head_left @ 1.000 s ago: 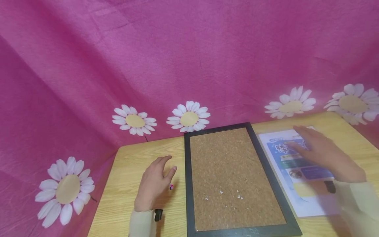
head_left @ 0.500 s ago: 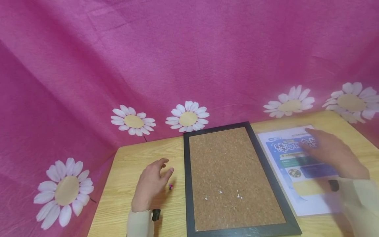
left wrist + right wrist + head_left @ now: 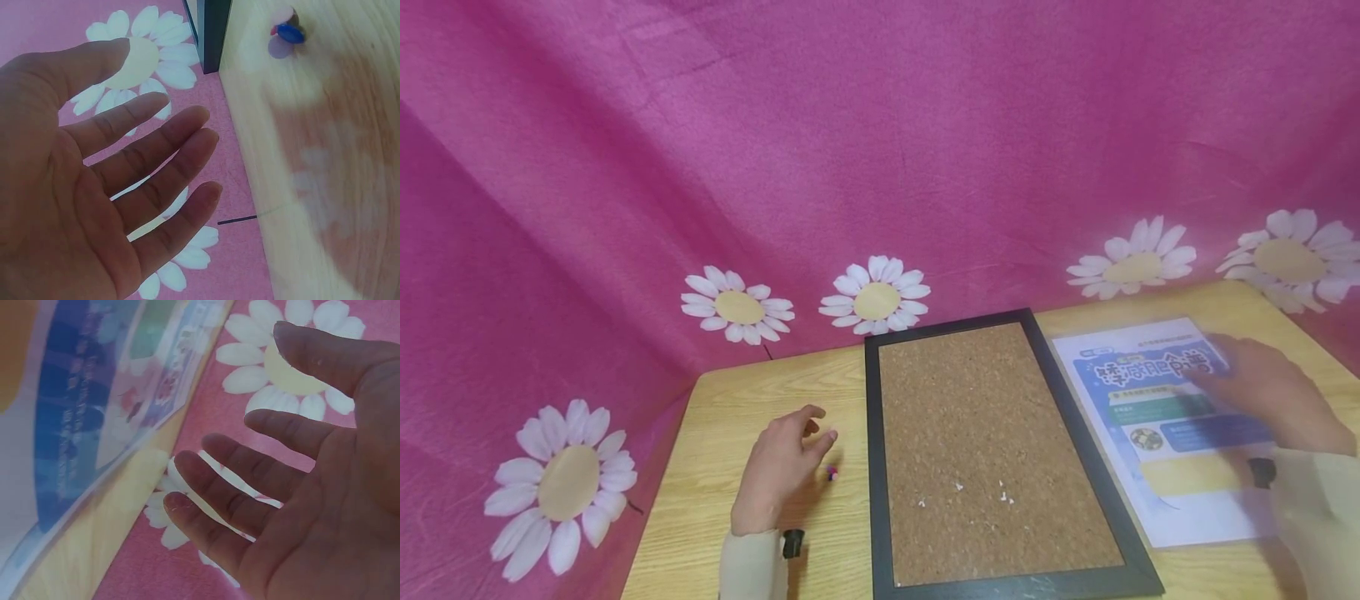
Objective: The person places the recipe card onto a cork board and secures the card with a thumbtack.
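Note:
A black-framed cork board (image 3: 977,442) lies on the wooden table, with several small white bits (image 3: 1004,497) on its lower half. To its left my left hand (image 3: 778,471) hovers over the table with relaxed, spread fingers and holds nothing. Near its thumb sits a small cluster of colored push pins (image 3: 287,34), whose points are not visible. Right of the board is a printed poster (image 3: 1172,417) with blue, green and yellow blocks, glossy in the right wrist view. My right hand (image 3: 1273,392), slightly blurred, is above the poster's right edge, its fingers loosely extended and holding nothing.
A pink cloth with daisy prints (image 3: 880,300) hangs behind and to the left of the table (image 3: 685,500). The board's frame (image 3: 875,467) stands slightly above the tabletop. Both forearms wear pale sleeves.
My right hand has moved rightward across the poster, uncovering more of its title. My left hand has shifted slightly left and down. Board, poster and push pins stay in place.

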`<state>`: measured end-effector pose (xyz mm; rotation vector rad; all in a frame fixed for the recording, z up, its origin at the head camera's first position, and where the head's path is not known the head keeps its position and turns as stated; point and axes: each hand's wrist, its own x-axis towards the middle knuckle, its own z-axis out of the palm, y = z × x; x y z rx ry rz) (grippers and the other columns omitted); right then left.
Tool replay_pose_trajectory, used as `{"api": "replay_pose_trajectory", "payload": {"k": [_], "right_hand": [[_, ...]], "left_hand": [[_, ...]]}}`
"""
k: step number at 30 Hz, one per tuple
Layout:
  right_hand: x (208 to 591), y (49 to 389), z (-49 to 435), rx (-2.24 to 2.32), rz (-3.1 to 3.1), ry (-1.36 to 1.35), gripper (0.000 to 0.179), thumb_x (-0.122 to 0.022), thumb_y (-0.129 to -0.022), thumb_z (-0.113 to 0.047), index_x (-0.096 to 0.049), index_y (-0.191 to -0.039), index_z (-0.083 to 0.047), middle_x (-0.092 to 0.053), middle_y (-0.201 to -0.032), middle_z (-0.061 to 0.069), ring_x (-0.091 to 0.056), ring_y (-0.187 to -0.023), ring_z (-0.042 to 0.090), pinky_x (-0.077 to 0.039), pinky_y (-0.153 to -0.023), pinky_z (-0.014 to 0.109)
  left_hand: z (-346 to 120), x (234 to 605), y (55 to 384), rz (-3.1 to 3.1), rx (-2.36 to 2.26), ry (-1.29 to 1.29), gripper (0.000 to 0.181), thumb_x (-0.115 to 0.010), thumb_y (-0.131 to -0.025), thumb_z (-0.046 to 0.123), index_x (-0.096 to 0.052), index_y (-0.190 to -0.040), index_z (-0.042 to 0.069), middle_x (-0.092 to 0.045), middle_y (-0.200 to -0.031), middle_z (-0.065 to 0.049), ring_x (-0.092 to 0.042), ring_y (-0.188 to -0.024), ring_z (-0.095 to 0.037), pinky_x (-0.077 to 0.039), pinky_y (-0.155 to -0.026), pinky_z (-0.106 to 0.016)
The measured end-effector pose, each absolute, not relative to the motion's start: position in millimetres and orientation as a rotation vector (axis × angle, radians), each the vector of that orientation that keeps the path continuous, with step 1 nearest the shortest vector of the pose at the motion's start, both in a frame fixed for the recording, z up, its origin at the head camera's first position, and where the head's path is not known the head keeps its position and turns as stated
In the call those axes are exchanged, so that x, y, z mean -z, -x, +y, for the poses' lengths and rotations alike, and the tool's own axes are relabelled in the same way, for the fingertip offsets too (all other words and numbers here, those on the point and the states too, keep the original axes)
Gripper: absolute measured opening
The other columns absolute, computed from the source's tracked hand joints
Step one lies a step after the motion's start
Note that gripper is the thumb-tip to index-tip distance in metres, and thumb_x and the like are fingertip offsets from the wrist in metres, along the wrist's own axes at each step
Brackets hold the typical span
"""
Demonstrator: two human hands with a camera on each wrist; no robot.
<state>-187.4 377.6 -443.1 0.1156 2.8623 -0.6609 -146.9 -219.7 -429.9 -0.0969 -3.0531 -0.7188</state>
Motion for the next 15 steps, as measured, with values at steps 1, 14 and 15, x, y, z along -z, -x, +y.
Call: {"api": "replay_pose_trajectory", "payload": {"k": [1, 14, 15], "right_hand": [[444, 187, 380, 0.660, 2.860, -0.101, 0.099, -0.053, -0.102, -0.062, -0.017, -0.159, 0.010, -0.035, -0.144, 0.049, -0.038, -0.125, 0.070, -0.034, -0.097, 0.082], [463, 185, 392, 0.587, 2.876, -0.149, 0.112, -0.066, -0.092, -0.066, -0.026, -0.148, 0.023, -0.041, -0.126, 0.052, -0.044, -0.111, 0.066, -0.039, -0.092, 0.080], [464, 185, 393, 0.581, 2.875, -0.149, 0.114, -0.067, -0.090, -0.068, -0.026, -0.146, 0.023, -0.042, -0.125, 0.051, -0.045, -0.109, 0.065, -0.040, -0.090, 0.079]], "left_hand": [[-220, 430, 147, -3.055, 0.726, 0.095, 0.038, -0.075, -0.096, 0.032, -0.070, -0.127, 0.010, -0.077, -0.112, -0.012, -0.073, -0.098, -0.025, -0.058, -0.087, -0.048], [-222, 433, 147, -3.116, 0.764, 0.059, 0.034, -0.077, -0.094, 0.026, -0.071, -0.124, 0.011, -0.073, -0.096, -0.005, -0.060, -0.074, -0.013, -0.052, -0.070, -0.033], [-222, 433, 147, -3.120, 0.767, 0.055, 0.034, -0.078, -0.094, 0.026, -0.071, -0.124, 0.011, -0.073, -0.095, -0.004, -0.059, -0.073, -0.013, -0.051, -0.069, -0.032]]}}
